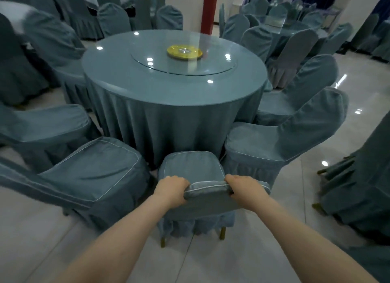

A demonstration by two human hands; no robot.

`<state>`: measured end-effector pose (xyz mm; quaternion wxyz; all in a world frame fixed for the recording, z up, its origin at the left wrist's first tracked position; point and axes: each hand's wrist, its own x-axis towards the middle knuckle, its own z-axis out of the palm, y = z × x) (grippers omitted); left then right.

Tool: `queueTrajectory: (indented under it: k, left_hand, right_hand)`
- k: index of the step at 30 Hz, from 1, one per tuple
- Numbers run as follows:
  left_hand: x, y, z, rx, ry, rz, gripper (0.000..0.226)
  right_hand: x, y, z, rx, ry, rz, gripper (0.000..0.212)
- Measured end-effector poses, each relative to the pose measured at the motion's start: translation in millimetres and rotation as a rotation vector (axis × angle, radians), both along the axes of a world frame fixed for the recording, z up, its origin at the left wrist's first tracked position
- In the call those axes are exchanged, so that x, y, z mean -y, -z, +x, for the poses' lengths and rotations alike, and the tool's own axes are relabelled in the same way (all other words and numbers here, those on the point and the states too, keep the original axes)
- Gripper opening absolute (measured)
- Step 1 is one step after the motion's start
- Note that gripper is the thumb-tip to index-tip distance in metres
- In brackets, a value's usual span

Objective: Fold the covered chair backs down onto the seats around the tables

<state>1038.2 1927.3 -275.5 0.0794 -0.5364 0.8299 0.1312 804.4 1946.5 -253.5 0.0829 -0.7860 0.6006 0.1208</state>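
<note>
While left hand (172,189) and right hand (242,188) grip chair back (205,195), seat (191,166) uncovered

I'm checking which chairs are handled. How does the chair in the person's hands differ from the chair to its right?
The held chair has its back gripped by the left hand and right hand; the right chair is untouched. The held chair faces the table squarely; the right chair is angled. Both wear blue-grey covers.
</note>
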Motion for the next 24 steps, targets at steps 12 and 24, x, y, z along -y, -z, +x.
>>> queueTrajectory:
  k: [12,24]
  left_hand:
    - [-13.0,-5.9,20.7,-0.109,0.049,0.159,0.028]
    - [-11.1,-8.4,8.9,-0.079,0.128,0.109,0.034]
  right_hand:
    - [-8.3,-16.9,-0.9,0.131,-0.01,0.125,0.022]
    - [-7.1,-26.8,12.9,-0.02,-0.161,0.093,0.023]
